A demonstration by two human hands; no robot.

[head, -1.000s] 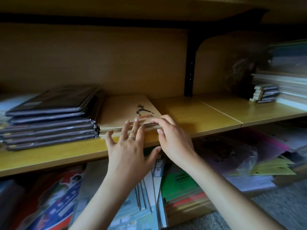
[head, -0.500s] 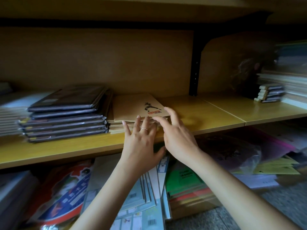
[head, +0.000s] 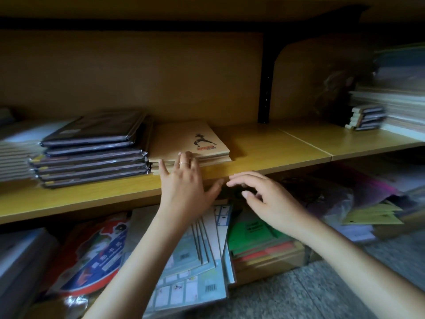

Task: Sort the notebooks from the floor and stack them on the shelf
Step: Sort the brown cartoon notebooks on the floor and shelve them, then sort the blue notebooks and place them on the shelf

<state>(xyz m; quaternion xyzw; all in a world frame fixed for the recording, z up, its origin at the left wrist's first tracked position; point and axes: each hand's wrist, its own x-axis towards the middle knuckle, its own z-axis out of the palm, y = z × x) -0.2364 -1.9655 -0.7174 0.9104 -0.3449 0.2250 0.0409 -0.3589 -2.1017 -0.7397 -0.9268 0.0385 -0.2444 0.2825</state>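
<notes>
**Left hand on the tan pile, right hand free**

My left hand (head: pixel 184 187) is up at the shelf (head: pixel 287 146), fingers straight and spread, their tips touching the front edge of the tan notebooks (head: pixel 190 143). Nothing gripped: it's a flat, relaxed hand against the pile, with a ring (head: pixel 181 162) on one finger. The tan notebooks lie flat near the shelf's front edge, a small dark figure on the top cover. They sit just beside the dark wrapped notebooks (head: pixel 92 155) stacked to their left. My right hand (head: pixel 269 199) hangs in front of the shelf's front edge, just right of the left one, fingers loosely curled and holding nothing. Toward the shelf's right end, well apart, sits a small stack of pads (head: pixel 368 117). Below the shelf, a green book (head: pixel 253 229) lies among loose sheets.
</notes>
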